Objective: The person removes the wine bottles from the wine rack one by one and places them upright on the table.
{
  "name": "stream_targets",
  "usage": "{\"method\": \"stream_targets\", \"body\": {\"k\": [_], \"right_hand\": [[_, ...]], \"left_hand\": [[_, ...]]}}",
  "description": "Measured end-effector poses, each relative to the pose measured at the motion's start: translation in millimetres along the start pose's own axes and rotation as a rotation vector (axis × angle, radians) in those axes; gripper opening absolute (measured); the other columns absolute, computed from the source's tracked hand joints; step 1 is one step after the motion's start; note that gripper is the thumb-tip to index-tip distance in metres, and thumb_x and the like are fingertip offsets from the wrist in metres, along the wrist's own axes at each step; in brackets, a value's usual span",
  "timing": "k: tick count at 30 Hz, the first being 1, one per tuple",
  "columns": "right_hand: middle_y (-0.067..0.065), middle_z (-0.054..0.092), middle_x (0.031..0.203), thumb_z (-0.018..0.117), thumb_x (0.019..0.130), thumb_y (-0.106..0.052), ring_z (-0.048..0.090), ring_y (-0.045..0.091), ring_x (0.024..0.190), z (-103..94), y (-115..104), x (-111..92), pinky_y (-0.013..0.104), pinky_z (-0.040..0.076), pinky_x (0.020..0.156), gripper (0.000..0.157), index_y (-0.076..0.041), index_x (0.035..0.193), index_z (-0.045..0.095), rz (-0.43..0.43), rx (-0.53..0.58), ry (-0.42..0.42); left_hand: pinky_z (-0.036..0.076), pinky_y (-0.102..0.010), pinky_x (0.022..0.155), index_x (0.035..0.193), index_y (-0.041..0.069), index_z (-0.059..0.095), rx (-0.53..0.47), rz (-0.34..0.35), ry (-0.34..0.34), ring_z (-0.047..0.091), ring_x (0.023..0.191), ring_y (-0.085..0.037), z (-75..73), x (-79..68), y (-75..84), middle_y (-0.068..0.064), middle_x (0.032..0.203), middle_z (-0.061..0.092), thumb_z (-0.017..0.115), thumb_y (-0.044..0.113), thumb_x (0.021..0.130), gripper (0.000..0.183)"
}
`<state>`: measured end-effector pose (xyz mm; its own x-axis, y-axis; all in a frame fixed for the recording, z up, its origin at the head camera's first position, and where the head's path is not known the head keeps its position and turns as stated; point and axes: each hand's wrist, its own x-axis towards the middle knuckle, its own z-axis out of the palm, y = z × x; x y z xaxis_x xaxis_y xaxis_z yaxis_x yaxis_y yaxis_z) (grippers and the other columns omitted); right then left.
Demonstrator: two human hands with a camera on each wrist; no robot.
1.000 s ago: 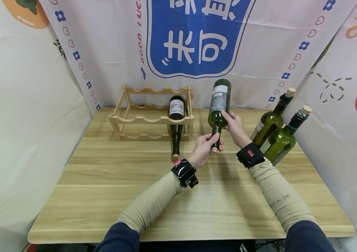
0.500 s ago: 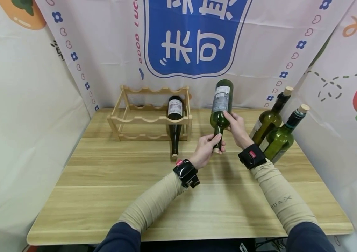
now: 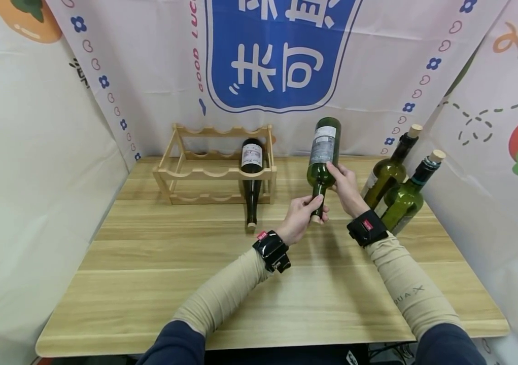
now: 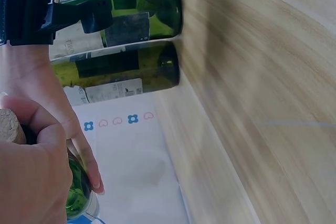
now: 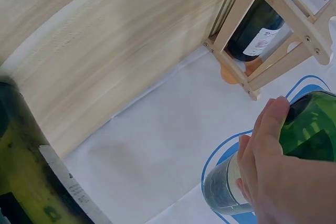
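A green wine bottle (image 3: pixel 324 152) is held up over the table, tilted, with its base away from me and its corked neck toward me. My left hand (image 3: pixel 299 218) grips the neck just above the cork (image 4: pixel 10 124). My right hand (image 3: pixel 347 190) holds the bottle's body at the shoulder, thumb on the near side below the grey label. In the right wrist view the right hand's fingers (image 5: pixel 268 124) wrap around the green glass. Left of the hands, a dark wine bottle (image 3: pixel 252 162) lies in the wooden rack (image 3: pixel 213 176), neck toward me.
Two corked green bottles (image 3: pixel 388 175) stand upright on the right of the wooden table (image 3: pixel 158 284), close beside my right wrist. The rack, with several curved slots, stands near the table's back edge. A printed cloth (image 3: pixel 158 66) hangs behind.
The view has shifted slightly. The held bottle and both hands have moved a little to the right relative to the rack, with both grips unchanged.
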<state>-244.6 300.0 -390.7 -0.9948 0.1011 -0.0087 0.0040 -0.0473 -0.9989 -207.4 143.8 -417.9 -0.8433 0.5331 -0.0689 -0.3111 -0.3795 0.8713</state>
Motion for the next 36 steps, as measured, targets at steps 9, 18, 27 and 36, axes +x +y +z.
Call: {"method": "stream_targets", "body": {"k": [9, 18, 27, 36], "right_hand": [[-0.002, 0.058, 0.108, 0.051, 0.098, -0.043, 0.062, 0.006, 0.092, -4.5, 3, -1, 0.017, 0.053, 0.081, 0.068, 0.006, 0.142, 0.036, 0.008, -0.011, 0.032], [0.000, 0.057, 0.111, 0.049, 0.099, -0.043, 0.061, 0.005, 0.094, -6.6, 4, -3, 0.019, 0.053, 0.086, 0.067, 0.006, 0.143, 0.035, 0.013, -0.030, 0.042], [0.017, 0.036, 0.153, 0.029, 0.104, -0.048, 0.039, 0.030, 0.138, -10.8, 4, -15, 0.048, 0.031, 0.117, 0.064, -0.008, 0.153, 0.022, -0.105, -0.373, 0.012], [0.026, 0.032, 0.153, 0.056, 0.071, 0.015, 0.042, 0.044, 0.125, -8.4, 24, -33, 0.054, 0.043, 0.094, 0.080, -0.014, 0.145, 0.044, -0.854, -1.038, 0.099]], "left_hand": [[0.051, -0.022, 0.057, 0.108, -0.005, 0.059, 0.013, -0.011, 0.009, 0.061, 0.060, -0.010, 2.8, 1.9, -3.3, -0.005, 0.078, 0.063, 0.052, 0.019, 0.100, 0.026], [0.052, -0.020, 0.055, 0.113, -0.009, 0.057, 0.013, -0.021, -0.004, 0.061, 0.061, -0.009, 4.5, 1.5, -3.5, -0.005, 0.078, 0.062, 0.050, 0.018, 0.101, 0.030], [0.051, -0.016, 0.053, 0.103, -0.002, 0.057, -0.053, -0.040, 0.013, 0.060, 0.059, -0.008, 5.3, 0.4, 0.7, -0.006, 0.079, 0.062, 0.050, 0.019, 0.101, 0.022], [0.052, -0.016, 0.052, 0.104, -0.007, 0.059, -0.072, -0.016, 0.006, 0.061, 0.059, -0.009, 2.2, 2.1, 13.9, -0.005, 0.073, 0.064, 0.050, 0.018, 0.101, 0.027]]}}
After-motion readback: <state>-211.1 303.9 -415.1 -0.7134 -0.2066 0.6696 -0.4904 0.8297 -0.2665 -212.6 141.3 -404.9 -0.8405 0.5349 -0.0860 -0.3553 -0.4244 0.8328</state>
